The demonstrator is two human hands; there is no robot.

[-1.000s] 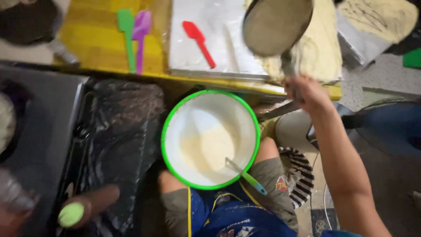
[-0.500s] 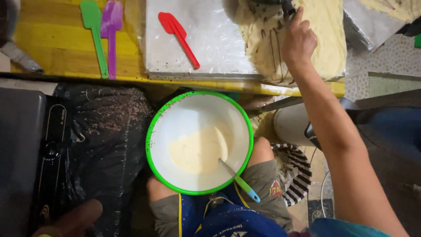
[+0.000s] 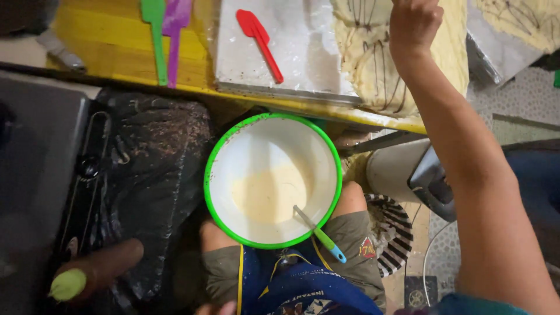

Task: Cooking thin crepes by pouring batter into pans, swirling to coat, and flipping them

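Right hand (image 3: 413,23) raised at the top of the view over the far side of the yellow table (image 3: 93,35), fingers curled down and drawn together above pale thin crepes (image 3: 373,64) marked with dark streaks; whether anything is pinched there, impossible to tell, since the fingertips are hidden by the back of the hand. Forearm stretched down the right side of the frame toward the lower edge. Just left of the crepes, a white board (image 3: 303,52) lying flat on the table, with a red spatula (image 3: 259,41) resting on it at a slant. Farther left on the bare table, a green spatula (image 3: 155,35) and a purple spatula (image 3: 174,35) side by side, touching or nearly so. Below the table edge, resting on the lap, a white bowl with a green rim (image 3: 272,181) holding a shallow pool of pale batter (image 3: 269,195); leaning against its lower right rim, a spoon (image 3: 318,233) with a green and blue handle, bowl end dipped in the batter. To the left of the bowl, a crumpled black plastic sheet (image 3: 151,175) speckled with crumbs. Left hand (image 3: 96,271) low in the bottom left corner, blurred and partly cut off, fingers apparently closed around a pale green rounded object (image 3: 68,284), though the grip stays unclear. A striped mat (image 3: 391,233) on the floor beside the knee.
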